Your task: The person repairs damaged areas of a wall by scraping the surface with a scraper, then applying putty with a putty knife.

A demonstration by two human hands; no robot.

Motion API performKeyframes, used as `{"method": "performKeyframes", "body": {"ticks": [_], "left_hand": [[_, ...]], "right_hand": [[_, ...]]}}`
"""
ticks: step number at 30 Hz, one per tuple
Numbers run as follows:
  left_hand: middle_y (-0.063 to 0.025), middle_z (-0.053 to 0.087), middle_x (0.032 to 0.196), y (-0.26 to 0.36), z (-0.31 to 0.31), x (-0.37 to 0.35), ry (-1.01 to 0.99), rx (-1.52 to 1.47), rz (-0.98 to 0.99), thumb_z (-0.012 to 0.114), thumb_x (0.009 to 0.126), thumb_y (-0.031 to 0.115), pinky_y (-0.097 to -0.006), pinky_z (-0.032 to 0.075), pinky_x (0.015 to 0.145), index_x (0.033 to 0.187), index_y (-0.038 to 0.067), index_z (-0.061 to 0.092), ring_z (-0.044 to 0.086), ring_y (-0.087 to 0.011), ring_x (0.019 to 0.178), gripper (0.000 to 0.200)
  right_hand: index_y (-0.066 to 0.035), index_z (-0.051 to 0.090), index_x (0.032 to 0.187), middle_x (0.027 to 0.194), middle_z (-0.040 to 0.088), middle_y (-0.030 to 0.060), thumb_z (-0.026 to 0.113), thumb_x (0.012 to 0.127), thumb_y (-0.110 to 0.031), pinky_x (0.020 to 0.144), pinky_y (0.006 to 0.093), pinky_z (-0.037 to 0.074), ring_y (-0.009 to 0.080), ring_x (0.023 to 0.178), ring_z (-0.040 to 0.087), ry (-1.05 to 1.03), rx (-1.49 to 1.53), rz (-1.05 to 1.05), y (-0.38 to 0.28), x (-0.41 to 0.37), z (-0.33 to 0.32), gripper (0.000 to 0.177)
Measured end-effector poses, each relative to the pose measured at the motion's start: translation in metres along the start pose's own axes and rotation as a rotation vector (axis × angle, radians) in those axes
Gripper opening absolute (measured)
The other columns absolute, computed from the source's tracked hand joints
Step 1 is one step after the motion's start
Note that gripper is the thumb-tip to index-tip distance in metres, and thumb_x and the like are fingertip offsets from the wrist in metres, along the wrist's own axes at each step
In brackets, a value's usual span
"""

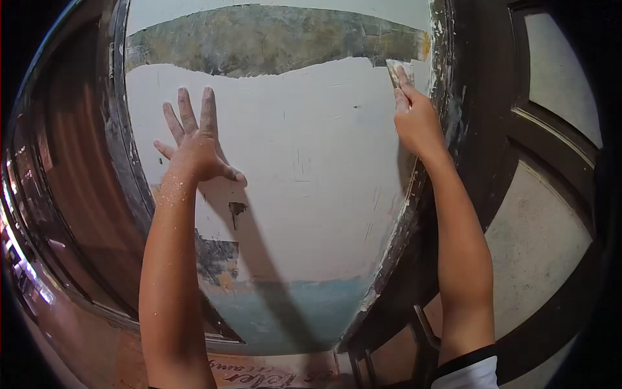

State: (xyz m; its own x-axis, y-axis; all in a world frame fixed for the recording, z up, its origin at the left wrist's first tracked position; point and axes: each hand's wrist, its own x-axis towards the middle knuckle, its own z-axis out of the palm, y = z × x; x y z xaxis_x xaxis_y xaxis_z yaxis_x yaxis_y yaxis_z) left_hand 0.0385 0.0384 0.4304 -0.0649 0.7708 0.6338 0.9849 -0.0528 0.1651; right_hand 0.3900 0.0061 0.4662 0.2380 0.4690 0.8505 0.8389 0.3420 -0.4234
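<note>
My left hand point(197, 150) lies spread against the white coating point(304, 129) of a wall panel, fingers pointing up, with pale dust on its fingertips and forearm. At the panel's upper right, my right hand point(418, 123) is closed around a scraper point(392, 71). Its blade meets the wall at the lower edge of a mottled grey-green strip point(259, 42), where the white layer ends in a ragged line. The scraper's handle is mostly hidden by my fingers. Below my left hand, a small dark chipped spot point(236, 211) and a larger grey patch point(218, 259) show through the white.
A dark, paint-chipped frame point(389, 256) borders the panel on the right, with another frame edge point(123, 110) on the left. A dark door with pale panels point(541, 236) stands at right. Bluish paint point(285, 318) covers the panel's bottom. Printed cardboard point(259, 373) lies below.
</note>
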Motion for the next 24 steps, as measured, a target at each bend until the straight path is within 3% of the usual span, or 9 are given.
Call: {"method": "performKeyframes", "body": {"ticks": [3, 6, 8, 10, 11, 15, 20, 22, 24], "left_hand": [[-0.0202, -0.026, 0.171, -0.002, 0.0, 0.001, -0.022, 0.007, -0.004, 0.105, 0.02, 0.049, -0.0895, 0.012, 0.104, 0.167, 0.029, -0.013, -0.025, -0.0494, 0.154, 0.189], [-0.0205, -0.027, 0.17, -0.002, 0.001, 0.002, -0.018, 0.032, -0.015, 0.105, 0.021, 0.05, -0.0897, 0.012, 0.103, 0.167, 0.029, -0.012, -0.025, -0.0497, 0.154, 0.188], [-0.0209, -0.027, 0.17, -0.001, 0.0, 0.001, -0.014, 0.019, -0.009, 0.105, 0.022, 0.051, -0.0898, 0.012, 0.103, 0.167, 0.028, -0.012, -0.025, -0.0499, 0.154, 0.187], [-0.0209, -0.027, 0.17, -0.001, -0.001, 0.001, -0.024, 0.012, -0.007, 0.105, 0.022, 0.05, -0.0897, 0.012, 0.103, 0.167, 0.028, -0.011, -0.025, -0.05, 0.154, 0.187], [-0.0203, -0.027, 0.17, -0.001, -0.001, -0.001, -0.011, 0.003, 0.002, 0.105, 0.023, 0.05, -0.0895, 0.011, 0.104, 0.167, 0.028, -0.011, -0.025, -0.0495, 0.154, 0.187], [-0.0194, -0.025, 0.171, 0.005, -0.009, -0.005, -0.05, -0.005, -0.037, 0.105, 0.026, 0.048, -0.0864, 0.008, 0.11, 0.167, 0.033, -0.008, -0.026, -0.0469, 0.155, 0.182], [-0.0196, -0.027, 0.17, -0.001, 0.001, -0.001, -0.014, 0.011, -0.013, 0.105, 0.022, 0.049, -0.0899, 0.011, 0.104, 0.167, 0.028, -0.012, -0.024, -0.0496, 0.155, 0.187], [-0.0198, -0.028, 0.17, -0.001, -0.002, 0.001, -0.027, 0.0, -0.003, 0.105, 0.022, 0.049, -0.0896, 0.011, 0.104, 0.167, 0.028, -0.012, -0.025, -0.0498, 0.154, 0.187], [-0.0206, -0.028, 0.17, 0.003, -0.003, -0.001, -0.034, 0.018, -0.026, 0.105, 0.022, 0.05, -0.0889, 0.011, 0.105, 0.167, 0.029, -0.012, -0.025, -0.0497, 0.154, 0.187]], "right_hand": [[-0.02, 0.051, 0.153, 0.124, 0.068, 0.0291, 0.049, 0.106, -0.026, 0.101, 0.0458, 0.05, 0.0472, 0.116, 0.064, 0.008, -0.003, -0.047, 0.007, 0.005, 0.003, 0.048], [-0.01, 0.052, 0.151, 0.143, 0.059, 0.0271, 0.05, 0.107, -0.021, 0.11, 0.0357, 0.044, 0.0389, 0.134, 0.059, -0.01, 0.034, -0.025, 0.001, -0.001, 0.0, 0.046], [-0.007, 0.052, 0.15, 0.141, 0.061, 0.0273, 0.05, 0.107, -0.021, 0.109, 0.036, 0.045, 0.0395, 0.133, 0.059, -0.018, 0.045, -0.027, 0.0, -0.001, -0.003, 0.046], [-0.007, 0.051, 0.151, 0.138, 0.063, 0.0269, 0.051, 0.107, -0.022, 0.106, 0.0368, 0.047, 0.0396, 0.125, 0.064, 0.011, 0.032, -0.062, -0.002, 0.006, -0.004, 0.047], [-0.008, 0.05, 0.152, 0.136, 0.064, 0.0268, 0.052, 0.107, -0.023, 0.1, 0.036, 0.049, 0.0366, 0.114, 0.069, -0.044, 0.009, 0.0, -0.003, 0.007, -0.009, 0.048], [-0.005, 0.058, 0.145, 0.129, 0.068, 0.0275, 0.052, 0.107, -0.025, 0.093, 0.0343, 0.05, 0.0317, 0.104, 0.071, -0.002, 0.037, -0.043, 0.002, -0.001, -0.004, 0.043], [-0.009, 0.05, 0.153, 0.137, 0.064, 0.0265, 0.051, 0.107, -0.024, 0.101, 0.0349, 0.048, 0.0328, 0.119, 0.068, -0.012, 0.02, -0.023, 0.014, 0.007, -0.003, 0.048], [-0.008, 0.056, 0.147, 0.135, 0.065, 0.026, 0.051, 0.106, -0.024, 0.103, 0.041, 0.049, 0.043, 0.123, 0.064, 0.036, 0.0, -0.072, 0.021, 0.006, 0.0, 0.044], [-0.004, 0.06, 0.142, 0.135, 0.065, 0.0266, 0.051, 0.106, -0.025, 0.104, 0.0411, 0.049, 0.0432, 0.123, 0.064, 0.056, 0.095, -0.158, 0.022, 0.009, 0.0, 0.042]]}}
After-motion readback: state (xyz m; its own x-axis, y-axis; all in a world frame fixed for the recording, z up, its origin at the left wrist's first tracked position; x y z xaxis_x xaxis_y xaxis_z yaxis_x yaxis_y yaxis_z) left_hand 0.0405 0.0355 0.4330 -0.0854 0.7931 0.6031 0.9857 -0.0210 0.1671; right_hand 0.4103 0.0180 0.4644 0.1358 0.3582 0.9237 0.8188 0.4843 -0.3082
